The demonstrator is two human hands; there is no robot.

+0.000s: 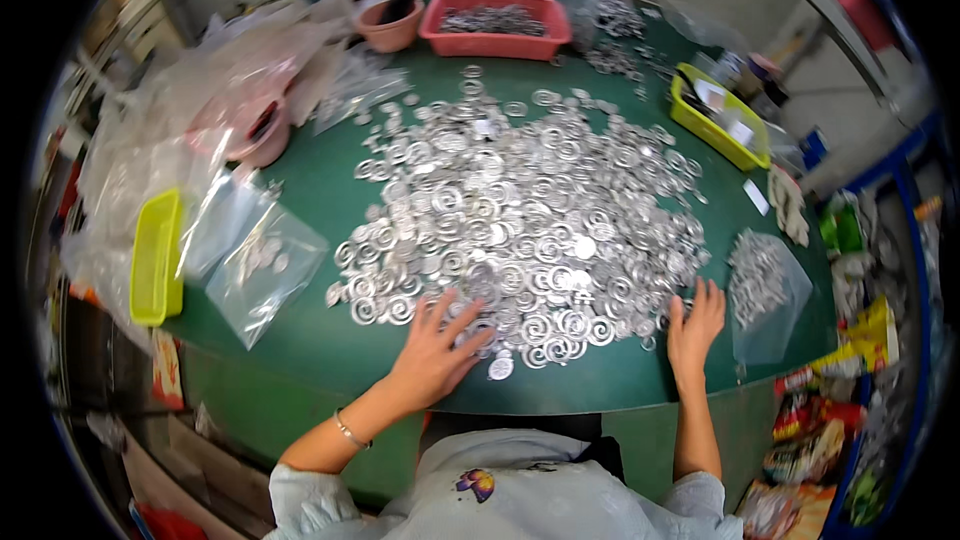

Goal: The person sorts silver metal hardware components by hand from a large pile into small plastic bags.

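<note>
By the green tabletop's (335, 370) left edge stands a lime plastic basket (160, 260). The left hand (437, 352), fingers spread wide, meets shiny metal spiral discs (540, 230) heaped mid-surface toward the near edge; the right hand (697, 328), fingers narrow, thumb apart, borders them.

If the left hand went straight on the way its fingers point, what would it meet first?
The heap of silvery spiral pieces, whose near edge lies right at the spread fingers of the left hand; whether they touch it or hover just above is hard to tell.
</note>
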